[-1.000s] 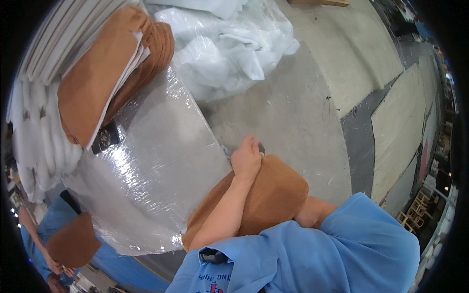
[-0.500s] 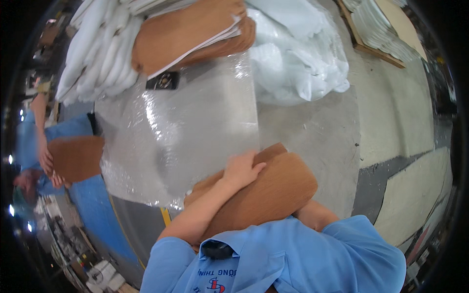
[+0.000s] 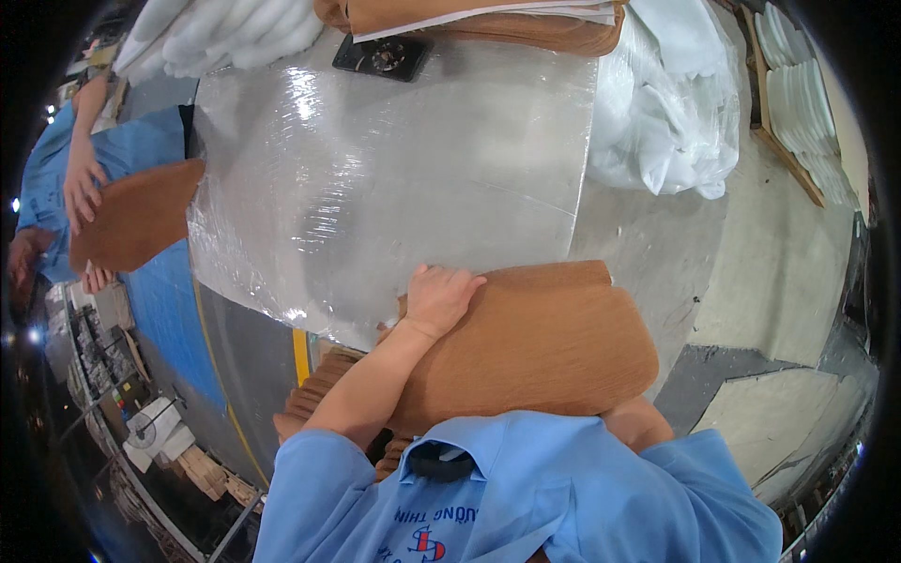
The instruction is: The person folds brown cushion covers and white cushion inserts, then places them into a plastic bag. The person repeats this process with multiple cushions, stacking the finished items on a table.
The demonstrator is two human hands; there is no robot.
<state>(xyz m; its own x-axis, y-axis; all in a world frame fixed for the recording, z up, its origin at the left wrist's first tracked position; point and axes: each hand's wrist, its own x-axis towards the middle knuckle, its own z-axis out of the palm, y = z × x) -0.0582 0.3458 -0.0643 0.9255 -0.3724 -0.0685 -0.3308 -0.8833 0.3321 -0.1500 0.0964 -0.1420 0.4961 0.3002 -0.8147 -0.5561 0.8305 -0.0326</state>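
My left hand (image 3: 439, 296) grips the upper left edge of a brown curved wooden panel (image 3: 544, 352), fingers curled over its rim. The panel is held in front of my chest, at the near edge of a table wrapped in clear plastic film (image 3: 394, 178). Under it, to the left, several more brown panels (image 3: 314, 399) are stacked. My right hand is hidden beneath the panel; only the right forearm (image 3: 638, 420) shows at its lower right corner.
A stack of brown panels (image 3: 488, 21) and a flat black object (image 3: 380, 56) lie at the table's far edge. White plastic bags (image 3: 671, 113) are heaped at the right. At the left, a co-worker's hand (image 3: 83, 183) holds another brown panel (image 3: 136, 216).
The view has swung so the wrapped table now fills the middle. The brown panel has come up and spread wider toward the right, with my left hand still on its upper edge.
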